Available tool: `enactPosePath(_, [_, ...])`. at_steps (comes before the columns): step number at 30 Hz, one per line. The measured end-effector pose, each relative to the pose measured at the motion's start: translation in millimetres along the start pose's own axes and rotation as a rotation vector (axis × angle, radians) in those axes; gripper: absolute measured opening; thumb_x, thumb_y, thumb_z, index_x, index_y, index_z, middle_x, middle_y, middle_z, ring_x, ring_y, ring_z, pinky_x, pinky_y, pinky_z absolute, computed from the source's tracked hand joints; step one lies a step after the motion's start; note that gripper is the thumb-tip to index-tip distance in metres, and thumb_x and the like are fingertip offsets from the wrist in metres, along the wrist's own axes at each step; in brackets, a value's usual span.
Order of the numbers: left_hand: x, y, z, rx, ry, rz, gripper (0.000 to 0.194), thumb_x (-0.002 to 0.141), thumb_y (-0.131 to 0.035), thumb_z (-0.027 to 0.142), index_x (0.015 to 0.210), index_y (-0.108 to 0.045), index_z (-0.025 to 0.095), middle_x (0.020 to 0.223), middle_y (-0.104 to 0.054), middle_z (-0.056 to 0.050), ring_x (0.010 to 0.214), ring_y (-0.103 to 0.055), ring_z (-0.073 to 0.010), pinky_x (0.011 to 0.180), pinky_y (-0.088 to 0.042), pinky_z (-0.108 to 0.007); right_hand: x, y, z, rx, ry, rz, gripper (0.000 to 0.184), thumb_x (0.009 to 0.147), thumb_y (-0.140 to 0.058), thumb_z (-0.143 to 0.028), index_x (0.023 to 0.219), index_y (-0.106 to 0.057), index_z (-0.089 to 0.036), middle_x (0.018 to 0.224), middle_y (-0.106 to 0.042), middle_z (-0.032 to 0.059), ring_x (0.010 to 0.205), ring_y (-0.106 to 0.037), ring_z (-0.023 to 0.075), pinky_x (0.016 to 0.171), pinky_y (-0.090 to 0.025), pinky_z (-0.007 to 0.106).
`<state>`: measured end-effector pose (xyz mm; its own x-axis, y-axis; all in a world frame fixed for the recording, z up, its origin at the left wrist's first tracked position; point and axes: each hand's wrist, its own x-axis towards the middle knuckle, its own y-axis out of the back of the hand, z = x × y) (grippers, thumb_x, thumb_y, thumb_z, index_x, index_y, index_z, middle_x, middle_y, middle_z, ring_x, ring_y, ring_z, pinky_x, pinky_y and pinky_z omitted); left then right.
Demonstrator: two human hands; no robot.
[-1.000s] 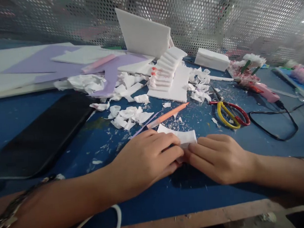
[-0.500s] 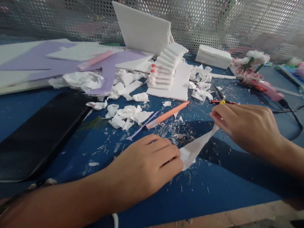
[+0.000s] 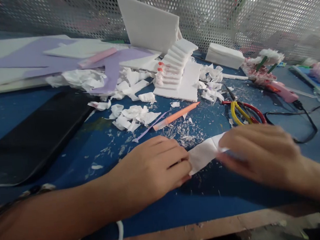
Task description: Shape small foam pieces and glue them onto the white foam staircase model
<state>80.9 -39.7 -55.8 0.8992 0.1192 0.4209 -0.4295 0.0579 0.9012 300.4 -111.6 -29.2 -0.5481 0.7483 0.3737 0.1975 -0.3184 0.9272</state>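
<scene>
My left hand (image 3: 154, 167) rests knuckles-up on the blue mat (image 3: 180, 205), fingers curled and pinching the near end of a white paper strip (image 3: 203, 153). My right hand (image 3: 258, 154), blurred by motion, covers the strip's other end with its fingers closed on it. The strip lies low over the mat between both hands. An orange craft knife (image 3: 176, 116) lies just beyond my left hand, and scissors (image 3: 242, 112) with yellow and red handles lie beyond my right hand.
A white foam staircase model (image 3: 177, 74) stands behind, with torn paper scraps (image 3: 133, 118) around it. A black tablet (image 3: 34, 137) lies left, purple and white sheets (image 3: 38, 58) behind it. A pink glue gun (image 3: 280, 92) with black cable (image 3: 304, 116) sits right. Perforated metal wall (image 3: 224, 16) at the back.
My right hand pulled the strip's end up and to the right, then came back down and closer; it now covers that end low over the mat. My left hand stayed put.
</scene>
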Motion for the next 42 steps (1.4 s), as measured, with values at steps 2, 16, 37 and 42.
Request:
enactPosePath(2, [0.0, 1.1, -0.2, -0.063, 0.073, -0.053, 0.020, 0.086, -0.045, 0.020, 0.075, -0.061, 0.015, 0.076, -0.063, -0.002, 0.068, -0.055, -0.0145, 0.062, -0.042, -0.028, 2.8, -8.0, -14.9, 0.094, 0.118, -0.037, 0.021, 0.084, -0.047, -0.032, 0.070, -0.053, -0.017, 0.061, -0.052, -0.0015, 0.054, -0.044, 0.0090, 0.049, -0.031, 0.024])
enactPosePath(16, [-3.0, -5.1, -3.3, -0.165, 0.260, -0.067, 0.018, 0.085, -0.046, 0.021, 0.074, -0.059, 0.015, 0.079, -0.057, -0.001, 0.072, -0.054, -0.0122, 0.063, -0.041, -0.023, 10.1, -30.4, -22.2, 0.504, -0.165, -0.184, 0.006, 0.083, -0.048, -0.021, 0.080, -0.052, -0.017, 0.077, -0.055, 0.0000, 0.067, -0.050, 0.0081, 0.061, -0.039, 0.020])
enactPosePath(37, [3.7, 0.0, -12.4, -0.206, 0.238, -0.103, 0.008, 0.073, -0.057, 0.023, 0.079, -0.060, 0.022, 0.089, -0.059, 0.003, 0.086, -0.053, -0.0146, 0.079, -0.035, -0.030, 9.3, -25.8, -19.9, 0.442, -0.124, -0.217, 0.016, 0.085, -0.048, -0.029, 0.087, -0.059, -0.016, 0.084, -0.059, 0.0018, 0.073, -0.056, 0.0093, 0.065, -0.045, 0.020])
enactPosePath(42, [7.0, 1.3, -13.4, -0.246, 0.263, -0.146, 0.007, 0.074, -0.058, 0.026, 0.079, -0.060, 0.021, 0.088, -0.060, 0.001, 0.085, -0.053, -0.0145, 0.078, -0.036, -0.029, 13.6, -25.1, -20.9, 0.378, -0.110, -0.229, 0.021, 0.088, -0.042, -0.022, 0.086, -0.062, -0.015, 0.084, -0.061, 0.0030, 0.077, -0.058, 0.0103, 0.069, -0.045, 0.022])
